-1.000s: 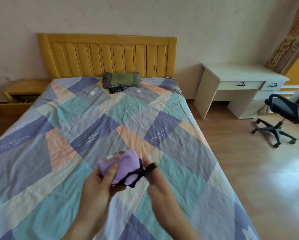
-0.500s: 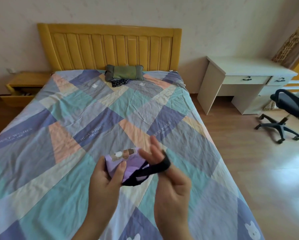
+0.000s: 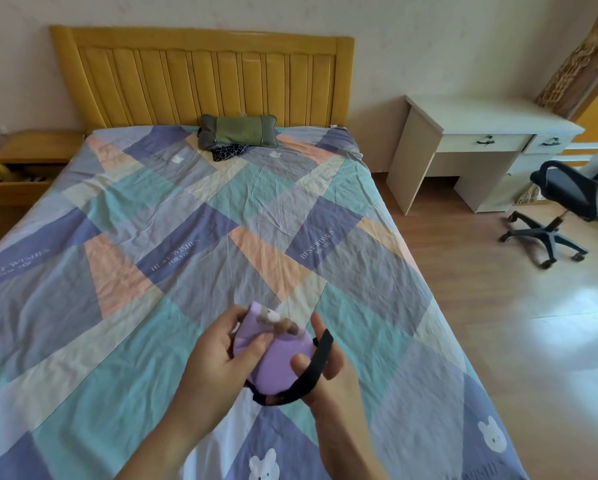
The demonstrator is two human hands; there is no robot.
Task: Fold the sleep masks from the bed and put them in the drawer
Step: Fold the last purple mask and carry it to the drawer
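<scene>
A purple sleep mask [image 3: 278,358] with a small brown-and-white animal patch is folded over and held above the foot of the bed [image 3: 152,271]. My left hand [image 3: 217,351] pinches its upper left side. My right hand [image 3: 320,372] cups the other side, with the mask's black elastic strap [image 3: 316,362] looped across its fingers. A dark patterned piece of cloth [image 3: 229,152], possibly another mask, lies by the green pillow [image 3: 238,131] at the head of the bed. The yellow bedside table [image 3: 23,150] at far left has its drawer [image 3: 16,183] pulled out.
The bed carries a patchwork cover in teal, purple and peach below a yellow slatted headboard [image 3: 204,74]. To the right on the wooden floor stand a white desk [image 3: 477,133] with drawers and a black office chair [image 3: 567,202].
The mask has been turned and folded between my hands, purple side up. The strap now wraps over my right fingers. The view has shifted slightly toward the head of the bed.
</scene>
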